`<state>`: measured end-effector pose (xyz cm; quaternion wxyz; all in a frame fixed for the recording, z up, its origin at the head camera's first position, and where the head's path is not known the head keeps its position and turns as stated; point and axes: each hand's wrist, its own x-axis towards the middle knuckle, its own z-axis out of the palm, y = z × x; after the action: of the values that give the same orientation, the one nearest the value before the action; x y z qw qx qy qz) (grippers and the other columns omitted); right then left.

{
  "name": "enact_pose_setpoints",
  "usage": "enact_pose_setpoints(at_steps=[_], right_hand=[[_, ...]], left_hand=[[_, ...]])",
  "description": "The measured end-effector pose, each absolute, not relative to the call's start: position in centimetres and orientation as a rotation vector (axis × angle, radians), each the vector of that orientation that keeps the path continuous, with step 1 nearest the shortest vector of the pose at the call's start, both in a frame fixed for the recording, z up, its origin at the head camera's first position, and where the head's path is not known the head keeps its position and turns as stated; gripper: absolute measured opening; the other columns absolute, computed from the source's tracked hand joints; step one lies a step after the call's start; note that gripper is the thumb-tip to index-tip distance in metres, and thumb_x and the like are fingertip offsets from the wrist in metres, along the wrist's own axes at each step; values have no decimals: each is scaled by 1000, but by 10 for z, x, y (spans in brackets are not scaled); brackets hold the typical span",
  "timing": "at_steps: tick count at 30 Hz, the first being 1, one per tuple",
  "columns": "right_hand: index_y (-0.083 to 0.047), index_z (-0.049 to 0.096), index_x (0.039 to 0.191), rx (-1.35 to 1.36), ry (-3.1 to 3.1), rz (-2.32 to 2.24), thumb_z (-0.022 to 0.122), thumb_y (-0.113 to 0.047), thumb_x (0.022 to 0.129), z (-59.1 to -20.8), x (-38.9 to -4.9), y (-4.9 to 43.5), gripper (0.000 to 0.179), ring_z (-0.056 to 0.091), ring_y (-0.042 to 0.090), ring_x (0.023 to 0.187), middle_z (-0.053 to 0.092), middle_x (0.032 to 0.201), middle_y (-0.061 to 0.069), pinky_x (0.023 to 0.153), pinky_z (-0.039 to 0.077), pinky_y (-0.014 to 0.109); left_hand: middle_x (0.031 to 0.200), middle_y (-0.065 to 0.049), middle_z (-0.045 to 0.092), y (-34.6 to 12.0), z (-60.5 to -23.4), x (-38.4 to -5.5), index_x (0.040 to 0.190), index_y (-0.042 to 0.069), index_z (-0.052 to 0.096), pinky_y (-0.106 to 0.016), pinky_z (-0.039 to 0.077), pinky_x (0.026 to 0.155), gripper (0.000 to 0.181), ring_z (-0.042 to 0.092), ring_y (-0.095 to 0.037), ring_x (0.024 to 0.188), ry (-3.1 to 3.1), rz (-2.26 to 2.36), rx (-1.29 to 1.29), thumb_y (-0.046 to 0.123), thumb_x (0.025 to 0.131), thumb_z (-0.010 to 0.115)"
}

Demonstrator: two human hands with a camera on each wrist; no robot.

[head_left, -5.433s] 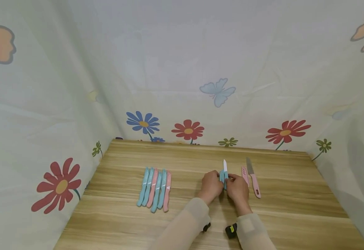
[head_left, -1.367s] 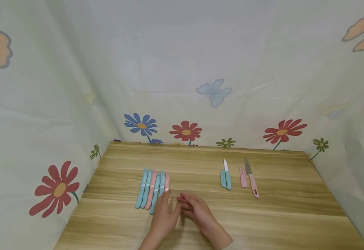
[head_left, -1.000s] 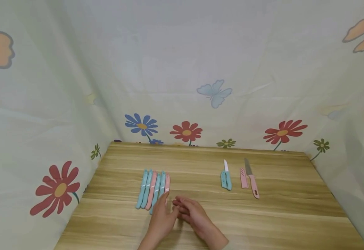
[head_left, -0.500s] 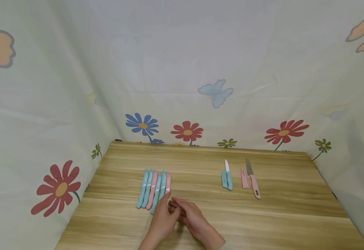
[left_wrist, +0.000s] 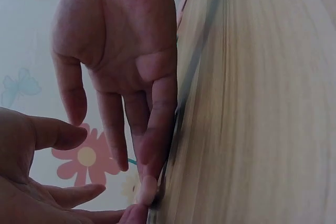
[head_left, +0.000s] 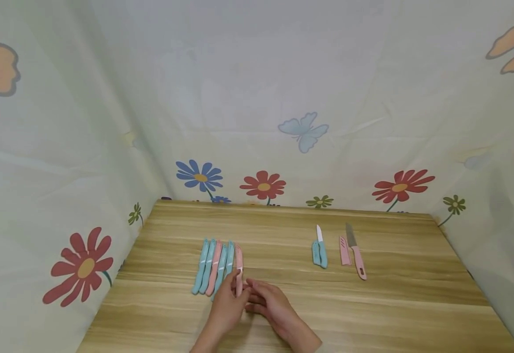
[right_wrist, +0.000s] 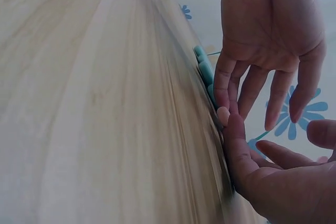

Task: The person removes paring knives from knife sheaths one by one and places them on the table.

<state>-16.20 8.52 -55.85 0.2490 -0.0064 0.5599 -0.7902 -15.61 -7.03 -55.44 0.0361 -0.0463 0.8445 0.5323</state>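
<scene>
A row of sheathed paring knives with teal handles point(head_left: 200, 277) and pink ones lies at the left of the table. At the row's right end, a pink sheathed paring knife point(head_left: 239, 257) stands slightly apart, its handle partly hidden. My left hand point(head_left: 226, 304) touches that handle from the left, fingers loosely extended. My right hand point(head_left: 272, 306) is on the other side, palm facing the left one, fingertips close to the handle. In the right wrist view, the pink handle end point(right_wrist: 223, 115) lies between the low fingers of both hands. The thumbs are apart from it.
Right of centre lies an unsheathed teal paring knife point(head_left: 322, 255) beside its teal sheath point(head_left: 316, 253). Further right is a bare pink-handled knife point(head_left: 360, 262) with its pink sheath point(head_left: 344, 251). A flower-patterned curtain point(head_left: 261, 98) surrounds the wooden table point(head_left: 394, 314).
Both hands have left the unsheathed teal knife and moved left to the row. In the last half second, the rightmost pink knife has shifted slightly right, away from its neighbour.
</scene>
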Motion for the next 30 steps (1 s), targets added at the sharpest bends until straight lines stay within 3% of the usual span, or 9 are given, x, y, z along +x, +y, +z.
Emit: enact_pose_setpoints(at_steps=[8, 12, 15, 21, 30], right_hand=[[13, 44, 148, 12, 1560, -2139, 43, -22, 111, -557, -159, 91, 51, 70, 12, 105, 69, 132, 19, 94, 62, 35], [12, 45, 148, 20, 1582, -2136, 46, -24, 111, -557, -158, 93, 51, 71, 13, 105, 72, 127, 12, 89, 62, 30], [12, 46, 147, 19, 1599, -2135, 47, -23, 110, -559, -158, 95, 51, 71, 15, 105, 72, 127, 15, 87, 62, 29], [12, 47, 146, 6, 1649, -2100, 48, -19, 110, -561, -157, 98, 47, 73, 16, 99, 70, 126, 22, 86, 64, 31], [14, 51, 142, 2, 1649, -2099, 49, -13, 109, -563, -154, 102, 43, 73, 13, 90, 75, 112, 15, 82, 64, 29]], left_hand=[[146, -26, 56, -73, -555, -159, 150, -2, 46, -51, 57, 101, 63, 59, -38, 127, 2500, 1713, -120, 17, 96, 70], [142, -25, 60, -75, -555, -160, 149, -2, 47, -47, 57, 99, 58, 62, -35, 122, 2462, 1751, -115, 14, 98, 69], [139, -24, 61, -77, -557, -161, 150, -1, 47, -40, 60, 91, 57, 64, -31, 116, 2419, 1775, -133, 7, 97, 67], [126, -20, 64, -78, -557, -161, 151, 1, 45, -33, 61, 79, 68, 65, -24, 104, 2374, 1760, -154, -5, 89, 70], [114, -17, 66, -76, -560, -157, 151, -3, 44, -30, 60, 74, 73, 65, -21, 95, 2312, 1777, -71, -9, 84, 72]])
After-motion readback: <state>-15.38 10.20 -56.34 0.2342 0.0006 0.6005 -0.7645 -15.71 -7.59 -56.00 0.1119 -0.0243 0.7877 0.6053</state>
